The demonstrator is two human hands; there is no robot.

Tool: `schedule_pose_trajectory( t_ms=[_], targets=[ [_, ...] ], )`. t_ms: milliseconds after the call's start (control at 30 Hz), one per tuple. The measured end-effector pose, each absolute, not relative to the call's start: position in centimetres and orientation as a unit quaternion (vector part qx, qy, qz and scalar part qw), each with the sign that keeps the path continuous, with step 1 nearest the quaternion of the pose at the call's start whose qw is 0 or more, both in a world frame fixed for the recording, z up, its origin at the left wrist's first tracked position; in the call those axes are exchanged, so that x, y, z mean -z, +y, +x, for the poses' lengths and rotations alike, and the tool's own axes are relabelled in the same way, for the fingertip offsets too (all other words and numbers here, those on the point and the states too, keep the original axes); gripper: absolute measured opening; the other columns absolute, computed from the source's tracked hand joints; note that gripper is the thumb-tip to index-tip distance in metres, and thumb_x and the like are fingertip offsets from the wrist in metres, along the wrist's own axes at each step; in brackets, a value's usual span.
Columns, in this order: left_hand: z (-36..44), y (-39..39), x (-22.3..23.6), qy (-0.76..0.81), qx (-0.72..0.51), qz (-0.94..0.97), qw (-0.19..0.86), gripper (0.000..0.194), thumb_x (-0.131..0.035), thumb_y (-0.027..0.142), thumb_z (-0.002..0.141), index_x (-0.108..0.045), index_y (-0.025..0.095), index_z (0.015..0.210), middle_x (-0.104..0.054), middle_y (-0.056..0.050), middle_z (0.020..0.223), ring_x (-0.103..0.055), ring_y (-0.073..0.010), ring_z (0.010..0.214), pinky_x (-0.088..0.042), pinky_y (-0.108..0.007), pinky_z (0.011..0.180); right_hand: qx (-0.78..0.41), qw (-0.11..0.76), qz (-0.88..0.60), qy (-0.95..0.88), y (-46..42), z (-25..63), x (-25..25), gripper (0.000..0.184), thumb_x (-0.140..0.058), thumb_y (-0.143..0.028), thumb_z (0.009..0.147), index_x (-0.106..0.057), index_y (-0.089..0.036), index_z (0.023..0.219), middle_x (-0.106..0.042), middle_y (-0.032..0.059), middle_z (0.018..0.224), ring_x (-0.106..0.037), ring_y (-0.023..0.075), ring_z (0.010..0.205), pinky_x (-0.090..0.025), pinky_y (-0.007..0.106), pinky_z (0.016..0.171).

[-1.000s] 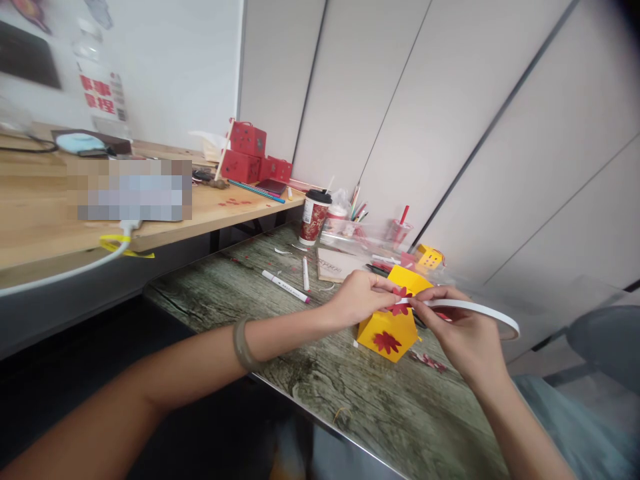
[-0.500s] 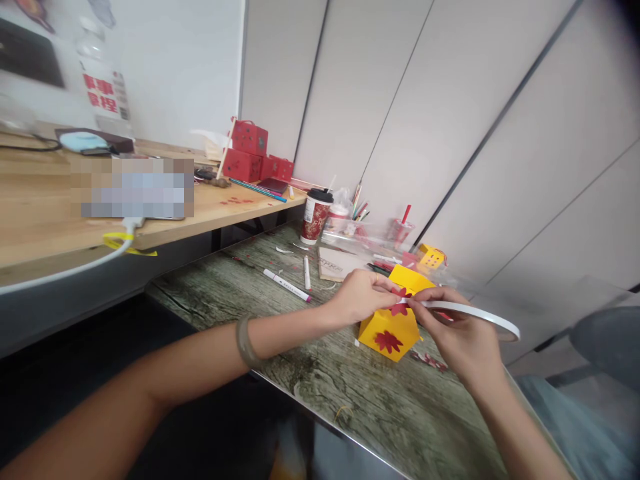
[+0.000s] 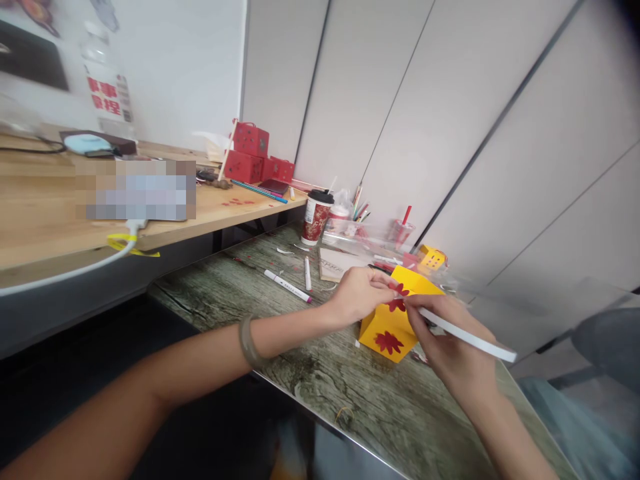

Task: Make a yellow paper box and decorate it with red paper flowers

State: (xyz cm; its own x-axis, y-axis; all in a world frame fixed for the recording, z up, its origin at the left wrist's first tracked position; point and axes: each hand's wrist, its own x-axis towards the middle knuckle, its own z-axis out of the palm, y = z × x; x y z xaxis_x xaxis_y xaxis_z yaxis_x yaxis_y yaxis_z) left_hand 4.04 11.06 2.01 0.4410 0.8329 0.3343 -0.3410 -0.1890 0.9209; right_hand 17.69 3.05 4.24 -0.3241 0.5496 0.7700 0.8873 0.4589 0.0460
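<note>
My left hand [image 3: 361, 293] is closed in a pinch on a red paper cutout [image 3: 399, 301] shaped like a flower. Close on its right, my right hand [image 3: 457, 343] grips a thin white roll of tape [image 3: 470, 335], seen nearly edge-on. The fingertips of both hands almost meet at the cutout, where a little white strip shows. Just behind and below the fingers stands a yellow paper box [image 3: 374, 327] on the dark wood-grain table. A second red flower [image 3: 389, 343] lies flat on its front side.
A capped marker [image 3: 287, 287] and a shorter white pen [image 3: 307, 273] lie left of the box. Behind them are a sketch card [image 3: 335, 262] and a lidded paper cup [image 3: 316, 217]. Red paper boxes [image 3: 250, 141] stand on the higher wooden desk [image 3: 45, 227]. A small yellow box [image 3: 432, 257] sits farther back.
The tape roll has tipped, from a curved rim to nearly edge-on, its far end lower. My right hand has turned slightly with it. The left hand has barely moved.
</note>
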Motion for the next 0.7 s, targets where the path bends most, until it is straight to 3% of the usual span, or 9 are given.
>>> schedule_pose_trajectory(
  t_ms=[267, 400, 500, 633, 700],
  targets=[
    [3.7, 11.7, -2.4, 0.232, -0.525, 0.540, 0.615, 0.011, -0.062, 0.006, 0.063, -0.067, 0.009, 0.072, -0.068, -0.003, 0.071, -0.061, -0.0108, 0.066, -0.048, -0.022, 0.067, 0.258, 0.284, -0.363, -0.849, 1.2, 18.6, -4.7, 0.026, -0.060, -0.012, 0.074, -0.065, -0.022, 0.097, -0.070, 0.0039, 0.099, -0.064, 0.0197, 0.092, -0.046, 0.031, 0.085],
    [2.7, 13.0, -2.9, 0.239, -0.533, 0.509, 0.632, 0.008, -0.059, 0.005, 0.067, -0.065, 0.008, 0.071, -0.067, -0.003, 0.065, -0.060, -0.0088, 0.059, -0.049, -0.024, 0.069, 0.096, 0.454, -0.419, -0.780, 0.6, 18.7, -5.1, 0.029, -0.070, -0.014, 0.065, -0.068, -0.031, 0.089, -0.071, -0.0020, 0.092, -0.064, 0.0182, 0.086, -0.046, 0.031, 0.084],
    [2.5, 12.8, -3.3, 0.227, -0.523, 0.505, 0.648, 0.009, -0.059, 0.005, 0.070, -0.066, 0.008, 0.076, -0.067, -0.003, 0.069, -0.061, -0.0073, 0.061, -0.049, -0.024, 0.070, 0.054, 0.570, -0.456, -0.681, 1.7, 19.2, -5.4, 0.022, -0.062, -0.018, 0.074, -0.064, -0.028, 0.093, -0.067, 0.0020, 0.094, -0.062, 0.0184, 0.087, -0.046, 0.034, 0.079],
    [2.7, 12.1, -3.5, 0.220, -0.508, 0.511, 0.657, 0.011, -0.058, 0.004, 0.071, -0.066, 0.008, 0.078, -0.067, -0.003, 0.068, -0.059, -0.0058, 0.059, -0.048, -0.022, 0.067, -0.078, 0.630, -0.478, -0.607, 3.4, 20.7, -6.3, 0.015, -0.048, -0.027, 0.080, -0.062, -0.021, 0.081, -0.063, 0.0041, 0.076, -0.063, 0.0180, 0.068, -0.047, 0.030, 0.055],
    [2.8, 11.9, -3.5, 0.219, -0.508, 0.515, 0.655, 0.011, -0.058, 0.004, 0.071, -0.065, 0.008, 0.079, -0.067, -0.002, 0.069, -0.058, -0.0052, 0.058, -0.048, -0.021, 0.065, -0.137, 0.636, -0.480, -0.588, 3.7, 21.2, -6.8, 0.016, -0.048, -0.028, 0.078, -0.061, -0.020, 0.075, -0.061, 0.0039, 0.070, -0.062, 0.0174, 0.063, -0.046, 0.029, 0.051]
  ],
)
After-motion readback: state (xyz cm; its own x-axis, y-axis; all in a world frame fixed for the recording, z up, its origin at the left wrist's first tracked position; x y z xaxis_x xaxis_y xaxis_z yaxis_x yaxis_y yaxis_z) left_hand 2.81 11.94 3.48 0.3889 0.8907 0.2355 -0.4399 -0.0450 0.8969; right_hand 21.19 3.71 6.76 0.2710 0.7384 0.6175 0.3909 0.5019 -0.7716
